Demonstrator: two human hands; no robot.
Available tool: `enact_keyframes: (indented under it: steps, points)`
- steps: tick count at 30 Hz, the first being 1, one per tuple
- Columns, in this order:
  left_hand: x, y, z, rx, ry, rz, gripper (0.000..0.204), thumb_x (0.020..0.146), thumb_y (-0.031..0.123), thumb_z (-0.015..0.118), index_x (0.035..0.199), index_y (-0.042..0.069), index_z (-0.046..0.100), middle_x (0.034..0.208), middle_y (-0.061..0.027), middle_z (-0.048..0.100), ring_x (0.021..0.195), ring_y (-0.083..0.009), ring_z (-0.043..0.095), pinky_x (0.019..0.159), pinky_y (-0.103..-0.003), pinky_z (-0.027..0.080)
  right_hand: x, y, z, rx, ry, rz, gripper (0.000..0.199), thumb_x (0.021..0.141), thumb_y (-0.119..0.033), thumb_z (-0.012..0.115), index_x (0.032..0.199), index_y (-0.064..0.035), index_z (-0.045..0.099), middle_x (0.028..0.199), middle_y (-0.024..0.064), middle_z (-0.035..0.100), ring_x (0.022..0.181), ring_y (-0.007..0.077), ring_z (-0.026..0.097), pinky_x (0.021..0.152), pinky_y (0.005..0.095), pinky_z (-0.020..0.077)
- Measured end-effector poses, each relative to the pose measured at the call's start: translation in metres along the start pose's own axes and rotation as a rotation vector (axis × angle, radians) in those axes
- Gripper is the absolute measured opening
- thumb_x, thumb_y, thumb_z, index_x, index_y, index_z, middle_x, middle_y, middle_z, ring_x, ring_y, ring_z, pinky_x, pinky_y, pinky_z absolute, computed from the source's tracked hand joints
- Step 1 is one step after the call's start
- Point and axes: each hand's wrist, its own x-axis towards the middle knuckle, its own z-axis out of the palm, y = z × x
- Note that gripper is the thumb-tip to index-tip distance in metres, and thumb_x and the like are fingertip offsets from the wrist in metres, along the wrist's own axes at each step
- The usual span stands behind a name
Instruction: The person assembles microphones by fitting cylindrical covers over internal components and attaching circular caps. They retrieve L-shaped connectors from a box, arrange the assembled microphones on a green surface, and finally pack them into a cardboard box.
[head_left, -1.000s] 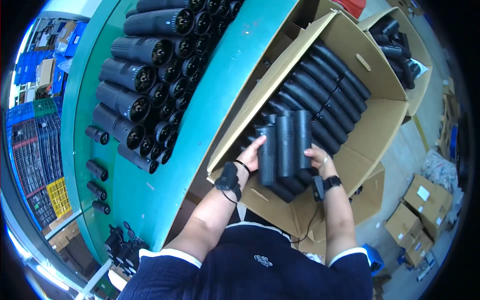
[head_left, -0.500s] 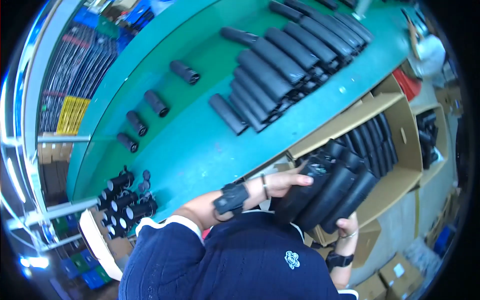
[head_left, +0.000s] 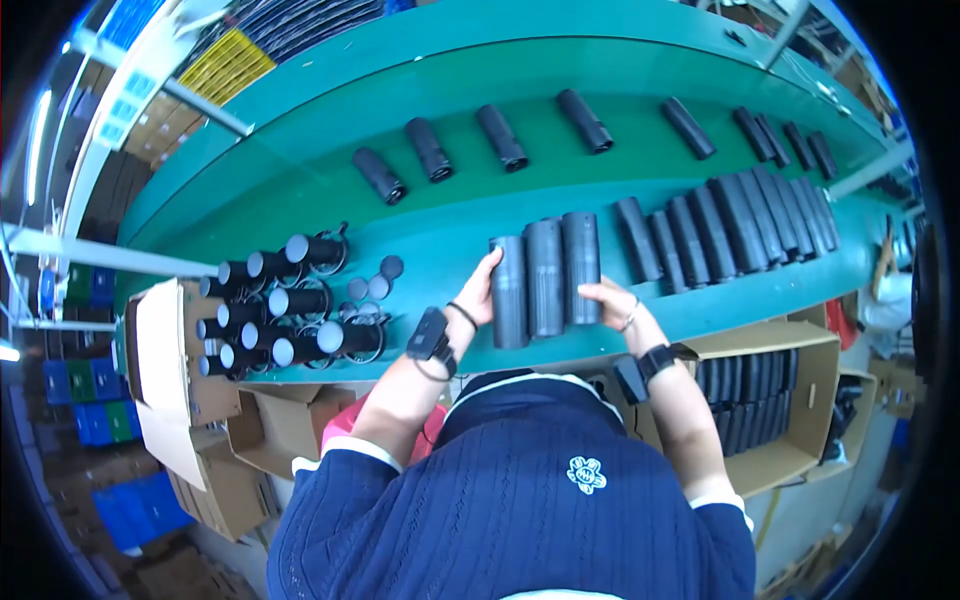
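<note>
Head view: the left hand presses flat against the left side of a set of three black ribbed tubes, and the right hand presses against the right side near their lower ends; both hands are partly open, clamping the set between them on the green surface. Just right of the right hand lies a row of black tubes side by side. Beyond the hands, single black tubes lie spaced apart. Left of the left hand sits a cluster of capped black cylinders. Below the right forearm, a cardboard box holds more tubes.
</note>
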Motion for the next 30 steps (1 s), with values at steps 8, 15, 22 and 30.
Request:
enact_keyframes:
  steps: [8, 15, 22, 30]
  points:
    - [0.001, 0.038, -0.055, -0.041, -0.006, 0.075, 0.043, 0.082, 0.039, 0.065, 0.111, 0.008, 0.057, 0.099, -0.0107, 0.065, 0.085, -0.0242, 0.064, 0.081, -0.044, 0.051, 0.047, -0.03, 0.0, -0.13, 0.137, 0.04, 0.075, 0.073, -0.009, 0.07, 0.138, -0.0062, 0.032, 0.12, 0.0104, 0.052, 0.109, 0.0247, 0.054, 0.093, 0.0424, 0.0466]
    - [-0.014, 0.041, -0.057, 0.063, 0.149, 0.054, 0.039, 0.077, 0.03, 0.073, 0.106, 0.009, 0.055, 0.085, -0.0057, 0.061, 0.076, -0.0223, 0.062, 0.075, -0.044, 0.052, 0.057, -0.031, -0.015, -0.283, 0.213, -0.025, 0.09, 0.065, -0.008, 0.076, 0.141, -0.0045, 0.026, 0.12, 0.0141, 0.053, 0.11, 0.0252, 0.054, 0.094, 0.0377, 0.0437]
    - [-0.015, 0.037, -0.069, 0.399, 0.463, 0.285, 0.078, 0.07, 0.026, 0.08, 0.129, 0.001, 0.036, 0.11, -0.0162, 0.055, 0.098, -0.0267, 0.058, 0.082, -0.043, 0.051, 0.071, -0.014, -0.06, -1.037, 0.549, -0.16, 0.092, 0.072, -0.023, 0.074, 0.142, 0.0013, 0.019, 0.127, 0.02, 0.049, 0.116, 0.0299, 0.049, 0.1, 0.0358, 0.0375]
    - [-0.029, 0.037, -0.073, 0.266, 0.502, 0.415, 0.072, 0.079, 0.032, 0.073, 0.129, 0.001, 0.032, 0.116, -0.015, 0.052, 0.102, -0.0258, 0.056, 0.083, -0.043, 0.051, 0.062, -0.014, -0.043, -1.565, 0.63, -0.069, 0.093, 0.078, -0.028, 0.07, 0.144, -0.0012, 0.01, 0.131, 0.0285, 0.037, 0.118, 0.0425, 0.042, 0.1, 0.0428, 0.0364]
